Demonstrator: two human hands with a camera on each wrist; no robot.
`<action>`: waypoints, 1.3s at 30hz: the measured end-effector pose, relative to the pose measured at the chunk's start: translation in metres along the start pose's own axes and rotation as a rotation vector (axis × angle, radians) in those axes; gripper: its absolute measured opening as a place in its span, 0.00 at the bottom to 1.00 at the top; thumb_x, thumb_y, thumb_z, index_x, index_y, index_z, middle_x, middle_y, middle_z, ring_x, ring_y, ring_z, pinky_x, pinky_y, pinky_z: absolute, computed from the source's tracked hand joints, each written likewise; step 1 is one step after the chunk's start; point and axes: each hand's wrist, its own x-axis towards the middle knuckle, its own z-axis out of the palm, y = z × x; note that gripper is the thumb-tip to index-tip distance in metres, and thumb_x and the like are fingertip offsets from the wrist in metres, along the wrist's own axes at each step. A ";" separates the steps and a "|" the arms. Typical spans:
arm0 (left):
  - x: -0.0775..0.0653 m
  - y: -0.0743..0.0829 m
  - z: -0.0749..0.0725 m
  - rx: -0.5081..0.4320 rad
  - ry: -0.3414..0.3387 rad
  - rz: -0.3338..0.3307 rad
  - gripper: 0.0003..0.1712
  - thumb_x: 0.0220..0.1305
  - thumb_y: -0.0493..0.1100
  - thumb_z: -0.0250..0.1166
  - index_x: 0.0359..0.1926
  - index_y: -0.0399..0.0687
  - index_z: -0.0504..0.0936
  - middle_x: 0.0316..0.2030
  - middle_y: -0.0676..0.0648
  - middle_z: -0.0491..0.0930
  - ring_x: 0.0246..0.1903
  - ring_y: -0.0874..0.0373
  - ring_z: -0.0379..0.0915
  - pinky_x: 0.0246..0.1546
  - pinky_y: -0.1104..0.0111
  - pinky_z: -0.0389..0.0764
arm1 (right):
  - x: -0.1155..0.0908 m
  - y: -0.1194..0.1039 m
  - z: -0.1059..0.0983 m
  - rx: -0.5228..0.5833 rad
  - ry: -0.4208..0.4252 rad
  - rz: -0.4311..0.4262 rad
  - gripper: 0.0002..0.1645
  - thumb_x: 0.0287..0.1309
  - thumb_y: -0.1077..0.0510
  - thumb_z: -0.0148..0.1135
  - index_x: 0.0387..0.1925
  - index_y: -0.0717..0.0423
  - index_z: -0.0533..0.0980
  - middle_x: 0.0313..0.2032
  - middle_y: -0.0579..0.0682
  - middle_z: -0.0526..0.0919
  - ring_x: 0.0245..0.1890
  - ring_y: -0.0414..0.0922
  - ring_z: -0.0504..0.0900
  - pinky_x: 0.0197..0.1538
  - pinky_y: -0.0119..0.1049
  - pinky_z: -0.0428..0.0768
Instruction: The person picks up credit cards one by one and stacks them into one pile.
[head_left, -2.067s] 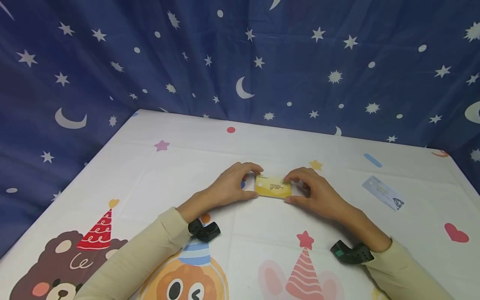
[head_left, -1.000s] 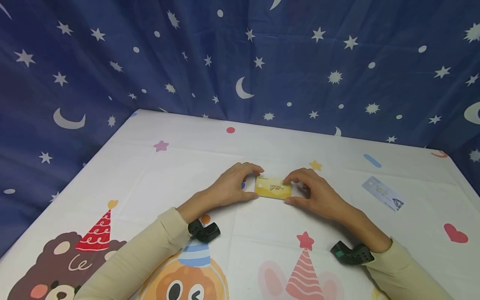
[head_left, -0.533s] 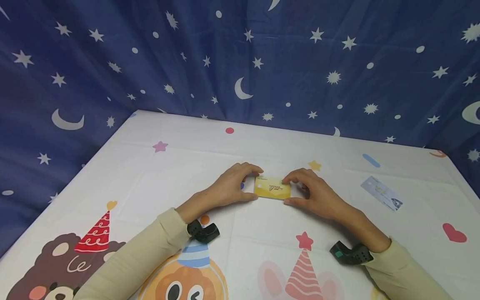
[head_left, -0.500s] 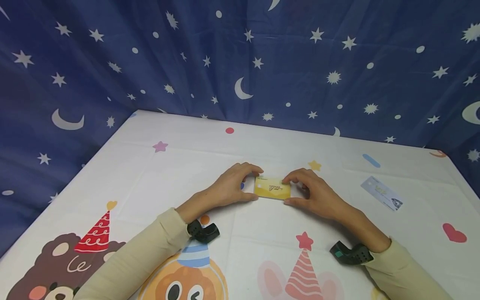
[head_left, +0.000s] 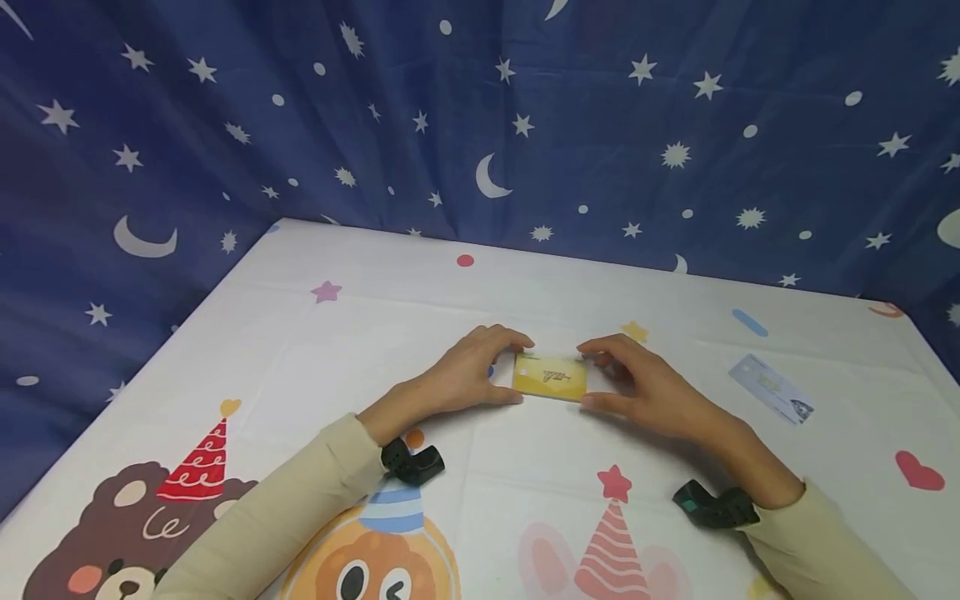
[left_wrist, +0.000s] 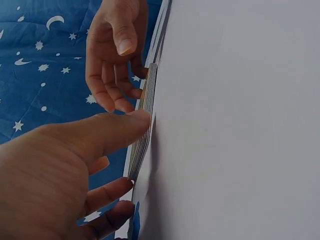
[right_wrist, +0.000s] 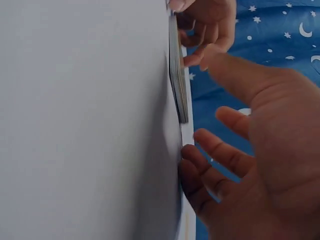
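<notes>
A neat stack of cards (head_left: 551,377) lies flat on the white tablecloth, its top card yellow with a printed logo. My left hand (head_left: 474,373) holds the stack's left end, thumb at the near edge and forefinger at the far one. In the left wrist view the layered edges of the card stack (left_wrist: 142,135) show beside my left thumb (left_wrist: 117,131). At the other end, my right hand (head_left: 654,385) is curved round the corner with thumb and fingers spread. The right wrist view shows a gap between those fingers (right_wrist: 225,150) and the cards.
A single silver-grey card (head_left: 772,388) lies slanted on the cloth to the right of my right hand. The tablecloth (head_left: 390,333) bears printed animals, stars and dots. A dark blue starry curtain (head_left: 420,167) hangs behind the table.
My right hand has drawn back slightly to the right, and its fingers have come off the stack. The left hand stays at its end. The head view has shifted a little.
</notes>
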 end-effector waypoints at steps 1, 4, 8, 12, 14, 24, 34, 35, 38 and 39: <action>0.000 0.001 0.000 -0.004 -0.005 -0.002 0.37 0.50 0.47 0.75 0.61 0.51 0.71 0.52 0.51 0.74 0.49 0.57 0.65 0.52 0.65 0.67 | -0.002 0.001 -0.002 -0.002 0.004 0.008 0.38 0.48 0.49 0.75 0.61 0.47 0.69 0.49 0.45 0.74 0.47 0.43 0.72 0.51 0.45 0.73; 0.001 0.004 0.000 0.000 0.004 0.002 0.37 0.50 0.47 0.75 0.61 0.52 0.71 0.52 0.50 0.73 0.49 0.57 0.65 0.49 0.66 0.68 | -0.007 0.003 -0.007 -0.022 0.017 0.029 0.38 0.49 0.49 0.74 0.61 0.48 0.69 0.50 0.46 0.74 0.47 0.44 0.72 0.49 0.46 0.73; 0.005 0.010 -0.003 0.001 0.056 0.040 0.36 0.49 0.46 0.76 0.60 0.49 0.73 0.53 0.48 0.72 0.52 0.55 0.63 0.53 0.64 0.66 | -0.016 0.007 -0.015 -0.033 0.053 0.031 0.37 0.50 0.51 0.73 0.61 0.51 0.69 0.52 0.47 0.74 0.48 0.45 0.72 0.49 0.46 0.74; 0.012 0.019 -0.006 -0.040 0.087 0.068 0.35 0.50 0.44 0.75 0.59 0.49 0.73 0.53 0.47 0.72 0.53 0.54 0.63 0.53 0.64 0.66 | -0.026 0.010 -0.024 -0.051 0.096 0.010 0.37 0.50 0.53 0.74 0.60 0.53 0.69 0.53 0.50 0.74 0.48 0.47 0.73 0.46 0.40 0.76; 0.016 0.025 -0.007 -0.062 0.085 0.072 0.34 0.51 0.44 0.75 0.60 0.50 0.73 0.53 0.48 0.72 0.53 0.54 0.64 0.52 0.65 0.67 | -0.031 0.012 -0.028 -0.066 0.118 -0.003 0.37 0.49 0.55 0.74 0.60 0.53 0.69 0.52 0.50 0.75 0.47 0.47 0.74 0.44 0.36 0.76; 0.039 0.050 0.003 -0.088 0.038 0.139 0.34 0.54 0.45 0.73 0.61 0.51 0.72 0.54 0.48 0.72 0.54 0.55 0.63 0.49 0.71 0.68 | -0.057 0.019 -0.048 -0.110 0.208 0.016 0.41 0.47 0.58 0.75 0.63 0.49 0.68 0.54 0.47 0.74 0.48 0.42 0.73 0.43 0.25 0.73; 0.066 0.073 0.016 -0.075 -0.004 0.147 0.35 0.55 0.47 0.73 0.63 0.52 0.70 0.54 0.50 0.71 0.49 0.56 0.68 0.46 0.78 0.66 | -0.080 0.029 -0.063 -0.132 0.252 0.094 0.41 0.48 0.57 0.75 0.64 0.50 0.68 0.55 0.55 0.75 0.48 0.33 0.70 0.43 0.17 0.69; 0.068 0.075 0.017 -0.081 -0.005 0.150 0.36 0.55 0.47 0.73 0.63 0.52 0.70 0.54 0.51 0.71 0.48 0.56 0.68 0.45 0.78 0.66 | -0.082 0.030 -0.065 -0.128 0.256 0.101 0.41 0.48 0.57 0.75 0.64 0.51 0.68 0.55 0.55 0.74 0.48 0.32 0.70 0.43 0.17 0.68; 0.075 0.082 0.022 -0.106 -0.011 0.161 0.35 0.55 0.46 0.72 0.63 0.52 0.69 0.54 0.51 0.71 0.48 0.56 0.68 0.45 0.79 0.65 | -0.089 0.033 -0.069 -0.134 0.268 0.134 0.41 0.48 0.57 0.75 0.64 0.51 0.67 0.55 0.55 0.74 0.48 0.32 0.69 0.43 0.15 0.67; 0.078 0.085 0.024 -0.113 -0.015 0.165 0.35 0.55 0.46 0.73 0.63 0.52 0.69 0.53 0.51 0.71 0.48 0.57 0.68 0.46 0.79 0.64 | -0.091 0.034 -0.070 -0.140 0.270 0.148 0.41 0.48 0.57 0.74 0.64 0.52 0.67 0.54 0.56 0.74 0.48 0.33 0.70 0.43 0.15 0.66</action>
